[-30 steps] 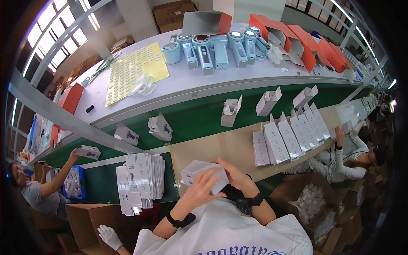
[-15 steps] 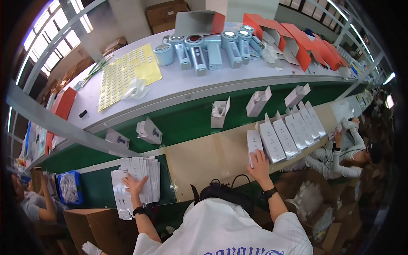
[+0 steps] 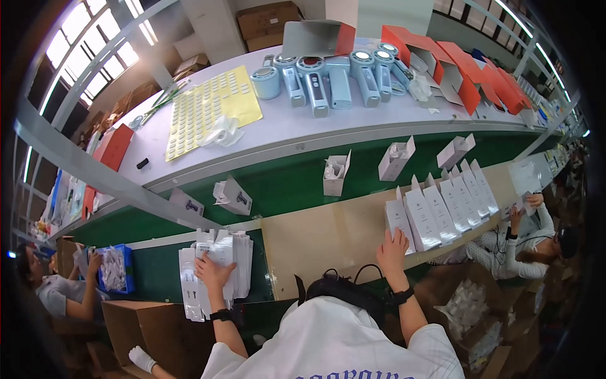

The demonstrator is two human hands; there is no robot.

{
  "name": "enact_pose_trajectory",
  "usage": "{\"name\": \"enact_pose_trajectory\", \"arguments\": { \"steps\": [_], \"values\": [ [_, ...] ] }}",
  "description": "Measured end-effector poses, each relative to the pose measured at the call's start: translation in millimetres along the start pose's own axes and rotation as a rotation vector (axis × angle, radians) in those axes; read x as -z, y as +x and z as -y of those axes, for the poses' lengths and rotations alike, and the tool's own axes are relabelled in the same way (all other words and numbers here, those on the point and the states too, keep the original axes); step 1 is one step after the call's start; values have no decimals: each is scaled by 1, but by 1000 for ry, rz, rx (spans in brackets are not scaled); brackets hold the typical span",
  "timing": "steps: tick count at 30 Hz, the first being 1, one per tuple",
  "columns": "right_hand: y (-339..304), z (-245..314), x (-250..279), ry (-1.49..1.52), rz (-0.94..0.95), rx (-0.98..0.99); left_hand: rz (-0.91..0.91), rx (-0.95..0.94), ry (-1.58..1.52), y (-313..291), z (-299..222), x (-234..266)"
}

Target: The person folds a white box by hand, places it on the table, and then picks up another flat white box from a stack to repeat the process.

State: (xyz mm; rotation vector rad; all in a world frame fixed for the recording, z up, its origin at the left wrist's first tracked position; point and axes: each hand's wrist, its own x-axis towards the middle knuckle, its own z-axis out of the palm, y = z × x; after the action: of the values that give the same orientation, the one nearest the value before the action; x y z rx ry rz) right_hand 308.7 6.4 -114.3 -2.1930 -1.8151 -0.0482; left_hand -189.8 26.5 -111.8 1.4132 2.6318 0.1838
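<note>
My left hand [image 3: 215,273] lies with fingers spread on a stack of flat, unfolded white cartons [image 3: 241,268] on the green bench top. Against the near end of the leftmost upright white box [image 3: 397,218] rests my right hand [image 3: 392,251], fingers apart, not wrapped around it. That box heads a row of several white boxes [image 3: 442,215] with raised flaps, leaning side by side on the right. Whether my right fingertips press on the box I cannot tell.
Open white boxes [image 3: 334,175] stand along the shelf's green front. Above, the shelf [image 3: 284,136] carries light-blue handheld devices [image 3: 315,95], a yellow label sheet [image 3: 211,104] and red boxes [image 3: 461,82]. A blue bin [image 3: 130,271] and a cardboard box [image 3: 151,331] are at left. Co-workers sit on both sides.
The whole view has shifted, moving the scene rightward. My right hand has slid back toward the box's near end. My left hand stays on the cartons. The left co-worker's hand is now nearer the blue bin.
</note>
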Motion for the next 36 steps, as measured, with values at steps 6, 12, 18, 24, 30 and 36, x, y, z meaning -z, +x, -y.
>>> {"name": "enact_pose_trajectory", "arguments": {
  "steps": [6,12,18,24,30,36],
  "values": [
    [16,79,41,718,264,-4,-94,-173,11,-26,-38,22],
    [17,119,63,996,499,119,48,-98,-52,-20,-27,5],
    [17,125,64,1239,695,-39,-5,-357,-145,-61,-80,40],
    [37,131,99,1664,951,-164,107,-860,-283,-133,-146,90],
    [37,98,93,1441,1122,-52,250,-1088,-415,-139,-161,103],
    [30,94,83,1410,994,-62,257,-1156,-509,-145,-167,102]
  ]
}}
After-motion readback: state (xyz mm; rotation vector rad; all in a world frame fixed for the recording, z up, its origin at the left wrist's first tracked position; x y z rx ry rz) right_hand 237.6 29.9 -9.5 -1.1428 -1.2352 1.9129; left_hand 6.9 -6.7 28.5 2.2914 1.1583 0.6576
